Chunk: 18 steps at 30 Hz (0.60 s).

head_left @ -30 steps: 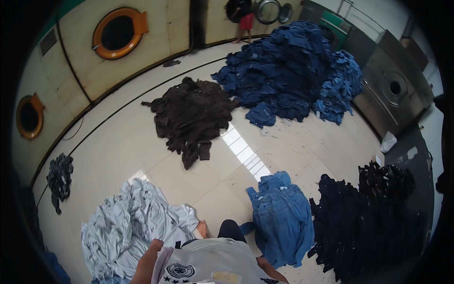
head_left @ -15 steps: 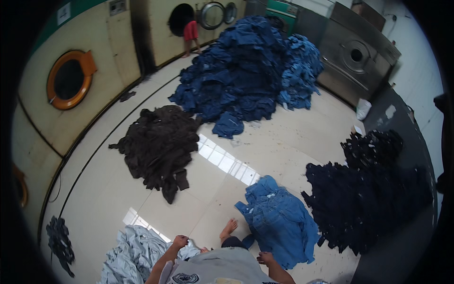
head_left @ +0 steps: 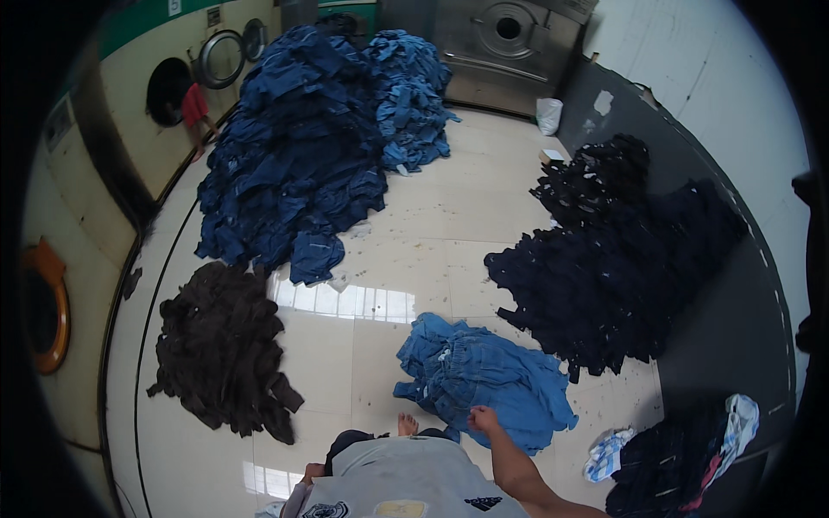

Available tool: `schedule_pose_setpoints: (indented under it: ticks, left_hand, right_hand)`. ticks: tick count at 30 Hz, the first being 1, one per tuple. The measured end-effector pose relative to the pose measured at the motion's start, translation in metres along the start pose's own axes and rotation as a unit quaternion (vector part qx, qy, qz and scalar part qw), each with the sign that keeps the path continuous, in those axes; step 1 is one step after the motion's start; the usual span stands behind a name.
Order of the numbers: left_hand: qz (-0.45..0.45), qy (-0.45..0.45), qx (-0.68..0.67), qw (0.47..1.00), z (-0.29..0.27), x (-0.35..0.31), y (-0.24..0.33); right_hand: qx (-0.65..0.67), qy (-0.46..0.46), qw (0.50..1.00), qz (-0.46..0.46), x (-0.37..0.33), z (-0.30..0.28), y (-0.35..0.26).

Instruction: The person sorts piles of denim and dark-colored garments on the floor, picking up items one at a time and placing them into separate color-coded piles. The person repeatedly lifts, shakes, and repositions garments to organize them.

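My right hand [head_left: 483, 420] hangs over the near edge of a heap of lighter blue denim garments [head_left: 496, 380] on the floor. Its fingers look loosely curled, with nothing visible in them; whether it touches the denim I cannot tell. Close against my body at the left is my left hand [head_left: 313, 474], small in view, its fingers largely hidden. A pile of dark brown garments [head_left: 220, 345] spreads on the floor to the left of my bare foot [head_left: 408, 424].
A tall dark blue heap [head_left: 294, 147] and a lighter blue one [head_left: 410, 95] stand far off. Navy garments [head_left: 604, 276] lie right, by a grey wall. Machines with round doors line the left; at one, a person in red shorts [head_left: 194, 104] leans in. A steel machine [head_left: 505, 65] stands behind.
My view has swung right, and the piles have shifted left in it. My right hand has come forward over the denim. The pale grey heap has almost left the view.
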<state>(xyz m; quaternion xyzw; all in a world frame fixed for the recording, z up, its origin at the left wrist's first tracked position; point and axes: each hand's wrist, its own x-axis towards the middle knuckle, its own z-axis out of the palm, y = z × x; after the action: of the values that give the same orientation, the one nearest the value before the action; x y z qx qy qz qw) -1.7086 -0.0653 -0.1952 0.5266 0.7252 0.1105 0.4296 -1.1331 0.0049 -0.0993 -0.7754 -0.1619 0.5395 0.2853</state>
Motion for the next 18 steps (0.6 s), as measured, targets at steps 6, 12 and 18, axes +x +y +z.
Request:
schedule_pose_setpoints:
  ticks: [6, 12, 18]
  left_hand:
    - [-0.004, -0.064, 0.093, 0.994, -0.071, 0.069, 0.047]
    - [0.107, -0.072, -0.109, 0.986, -0.214, 0.111, 0.208]
    - [0.423, 0.020, -0.315, 0.850, -0.407, 0.033, 0.412]
  right_hand:
    - [0.037, 0.034, 0.998, -0.028, -0.035, 0.046, -0.029]
    - [0.187, -0.031, 0.963, -0.192, -0.155, 0.135, -0.137]
    - [0.171, 0.050, 0.803, -0.569, -0.323, 0.109, -0.289]
